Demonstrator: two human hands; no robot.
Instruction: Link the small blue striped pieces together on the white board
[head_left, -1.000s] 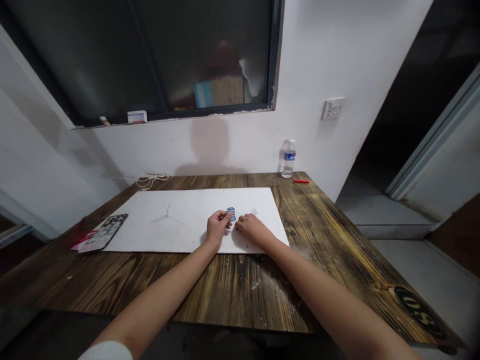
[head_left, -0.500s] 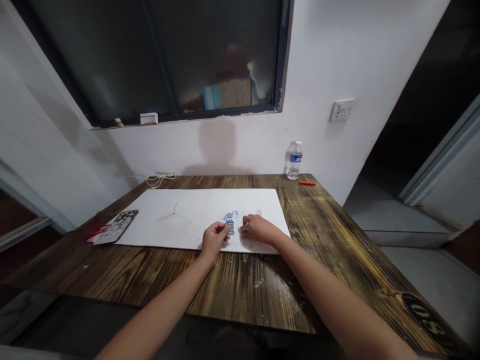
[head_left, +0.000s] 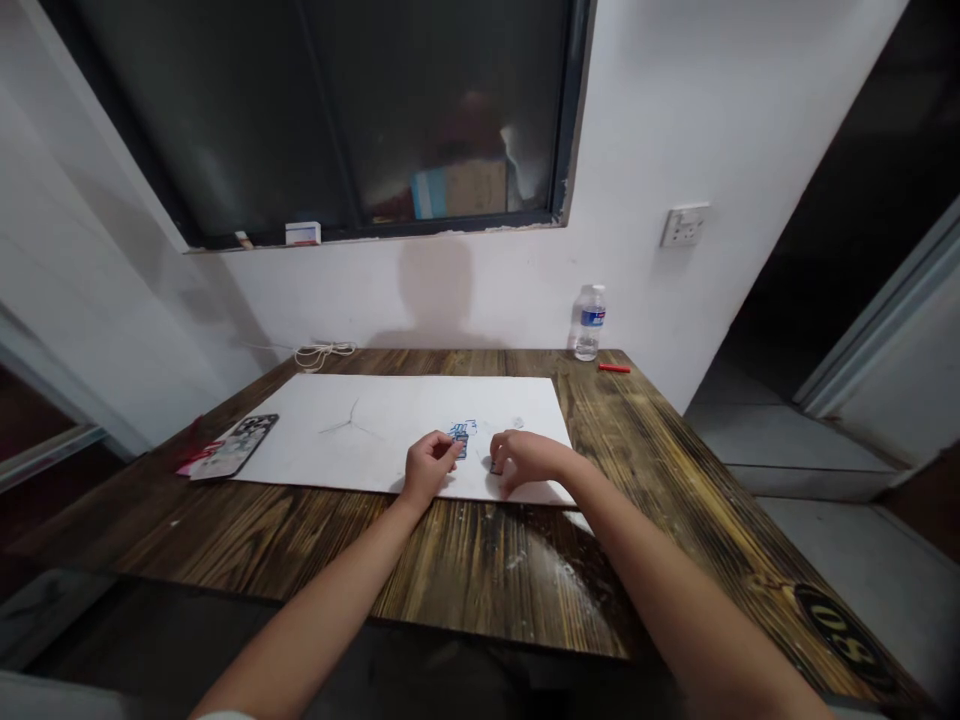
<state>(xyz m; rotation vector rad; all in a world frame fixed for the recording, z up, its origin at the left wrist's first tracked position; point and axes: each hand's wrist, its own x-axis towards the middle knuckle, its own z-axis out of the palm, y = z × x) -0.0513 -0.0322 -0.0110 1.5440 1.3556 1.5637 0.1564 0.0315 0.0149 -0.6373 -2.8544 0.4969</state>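
Observation:
My left hand (head_left: pixel 430 465) pinches a small blue-framed piece with ladder-like bars (head_left: pixel 462 446) between thumb and fingers, just over the white board (head_left: pixel 397 400). Its exact kind is too small to make out. Behind it on the board are small blue line shapes (head_left: pixel 471 426); I cannot tell whether they are loose parts or drawn marks. My right hand (head_left: pixel 525 458) is a little to the right, fingers curled down near the board. Under its fingertips shows a small dark-edged bit (head_left: pixel 494 466), mostly hidden by the hand.
A patterned flat case (head_left: pixel 244 447) lies over the board's left end. At the wooden table's (head_left: pixel 480 560) back stand a water bottle (head_left: pixel 590 322), a red stick-like object (head_left: pixel 615 368) and a coiled white cable (head_left: pixel 324 353). A wall with a window rises behind.
My right hand has shifted slightly right, away from the left one, and its fingers are more curled. The blue-framed piece in my left hand has moved slightly up in view.

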